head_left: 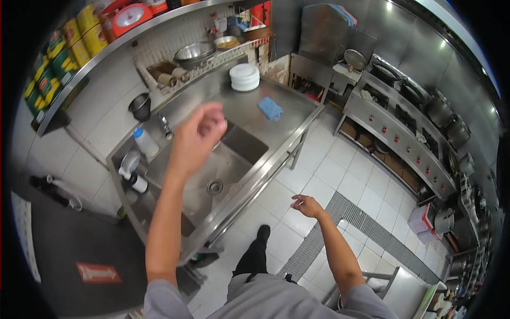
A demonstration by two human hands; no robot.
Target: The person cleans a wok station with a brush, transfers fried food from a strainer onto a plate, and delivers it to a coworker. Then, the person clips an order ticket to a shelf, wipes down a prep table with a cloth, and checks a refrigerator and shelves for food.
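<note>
My left hand (197, 139) is raised above the stainless steel sink (234, 183), its fingers loosely curled and somewhat apart. I see nothing held in it, though it is slightly blurred. Out over the tiled floor to the right, my right hand (308, 206) hangs free with fingers half bent and apart, touching nothing. On the steel counter beyond the sink lies a folded blue cloth (270, 108). Behind it stands a stack of white plates (244, 77). A tap (166, 126) and a blue-capped bottle (145, 142) stand at the sink's wall side.
A long stove (396, 135) with red knobs runs along the right. Tins (87, 32) and a red scale (130, 18) sit on the upper left shelf. Metal bowls (195, 51) rest on a wall ledge. A drain grate (372, 234) crosses the floor. A pump bottle (137, 183) stands left.
</note>
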